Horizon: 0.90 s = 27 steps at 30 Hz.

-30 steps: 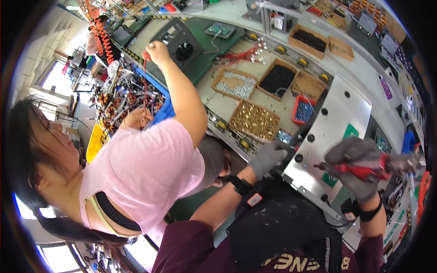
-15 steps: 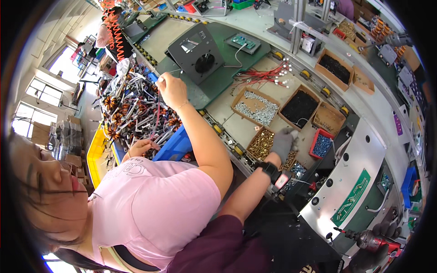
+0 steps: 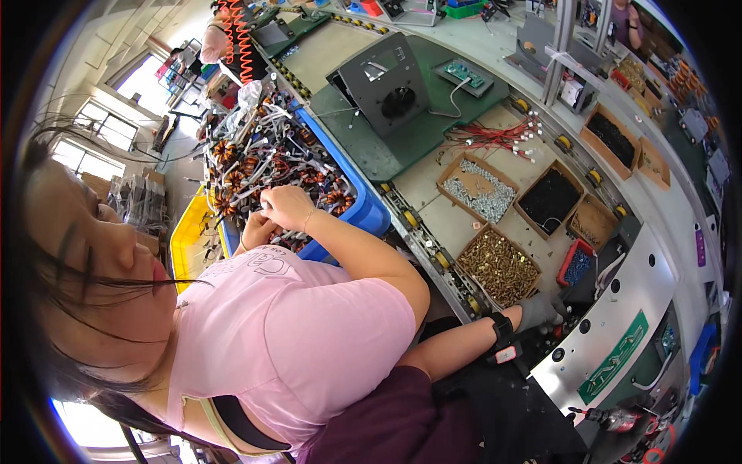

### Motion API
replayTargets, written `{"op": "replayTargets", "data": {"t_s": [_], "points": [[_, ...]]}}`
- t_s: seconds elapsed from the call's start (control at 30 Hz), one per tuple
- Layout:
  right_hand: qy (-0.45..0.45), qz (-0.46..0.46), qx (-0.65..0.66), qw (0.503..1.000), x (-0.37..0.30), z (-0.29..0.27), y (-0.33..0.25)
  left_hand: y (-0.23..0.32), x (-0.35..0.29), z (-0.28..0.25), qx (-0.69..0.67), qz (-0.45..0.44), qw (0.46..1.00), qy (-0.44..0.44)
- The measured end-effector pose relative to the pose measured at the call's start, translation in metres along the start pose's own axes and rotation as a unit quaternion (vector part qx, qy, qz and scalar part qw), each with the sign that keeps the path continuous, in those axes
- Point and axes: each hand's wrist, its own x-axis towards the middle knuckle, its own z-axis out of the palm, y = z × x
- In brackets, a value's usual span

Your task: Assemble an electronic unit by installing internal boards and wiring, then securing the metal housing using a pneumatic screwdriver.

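Observation:
My left hand, in a grey glove with a dark band at the wrist, is past the near corner of a carton of brass-coloured screws. Its fingers point toward the silver metal panel and are too dark and blurred to read. At the lower right is a red-and-black power screwdriver, its bit pointing left. My right hand appears to be around its body, mostly lost in the dark rim. The panel has round black feet and a green plate.
A co-worker in pink sits at left, both hands together above a blue bin of wired coils. Beyond the screws are cartons of silver parts and black parts, a red bin, red wires and a grey housing.
My left hand has moved off the brass-coloured screws, toward the metal panel. The co-worker's raised hand has come down to meet the other. The whole view has shifted.

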Motion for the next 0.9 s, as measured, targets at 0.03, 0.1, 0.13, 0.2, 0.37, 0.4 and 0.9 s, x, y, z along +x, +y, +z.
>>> {"op": "replayTargets", "data": {"t_s": [0.03,0.1,0.13,0.2,0.37,0.4,0.9], "points": [[-0.037,-0.005,0.015,0.999,0.018,0.028,0.014,0.004,-0.002,-0.001,0.011,0.009,1.000,-0.017],[-0.104,-0.032,0.046,0.993,0.059,0.094,0.042,0.009,-0.007,-0.003,0.021,0.018,0.999,-0.034],[-0.130,-0.052,0.062,0.988,0.081,0.135,0.057,0.009,-0.010,-0.003,0.016,0.009,0.998,-0.057],[-0.162,-0.090,0.094,0.978,0.123,0.211,0.073,0.008,-0.014,-0.002,0.008,-0.004,0.997,-0.079],[-0.139,-0.174,0.153,0.963,0.186,0.320,0.092,-0.003,-0.015,0.002,-0.005,-0.001,0.996,-0.092],[-0.105,-0.171,0.169,0.965,0.197,0.312,0.095,-0.004,-0.014,0.003,0.001,0.000,0.997,-0.082],[0.367,-0.279,-0.348,0.817,0.285,0.178,0.116,0.030,0.008,-0.058,-0.013,0.033,0.975,0.219]]}}
